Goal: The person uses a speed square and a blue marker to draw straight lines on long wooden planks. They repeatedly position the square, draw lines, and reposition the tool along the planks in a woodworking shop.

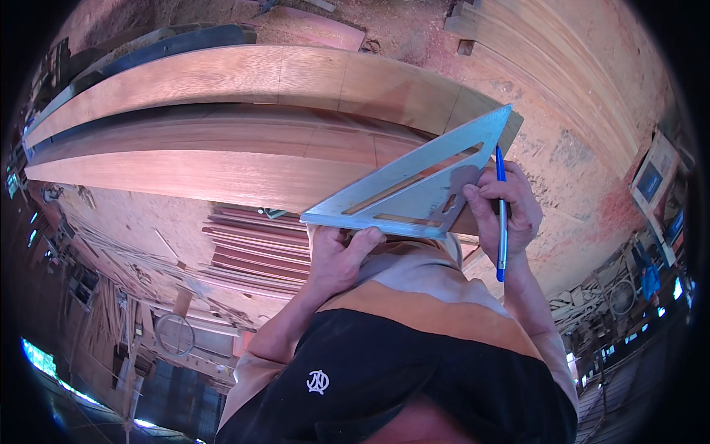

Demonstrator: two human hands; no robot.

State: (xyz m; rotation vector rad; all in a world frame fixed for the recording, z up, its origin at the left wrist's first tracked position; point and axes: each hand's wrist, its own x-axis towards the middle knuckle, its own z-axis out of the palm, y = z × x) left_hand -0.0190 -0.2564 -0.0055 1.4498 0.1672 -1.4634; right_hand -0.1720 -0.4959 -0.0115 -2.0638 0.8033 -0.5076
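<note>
**Metal square held flat on a long wooden plank**

The long reddish-brown wooden plank (222, 174) spans the view from the left rim to right of centre, with a paler, curved-looking plank (244, 78) lying just beyond it and a narrow dark gap between the two. Below the long plank, a stack of thin reddish wooden strips (251, 251) lies on the sawdust-strewn floor (577, 148).

At the right end of the long plank rests the flat grey metal triangular square (414, 192), its long edge running from lower left up to a point at the upper right, its slots showing wood underneath.

The left hand (340, 259) sits at the near edge of the plank, below the square's lower left corner, fingers curled and thumb pressed up against the square's bottom edge. The right hand (506, 211) lies just right of the square, fingers touching its right side while closed around a slim blue pen (501, 214), which stands nearly upright along that edge.
</note>
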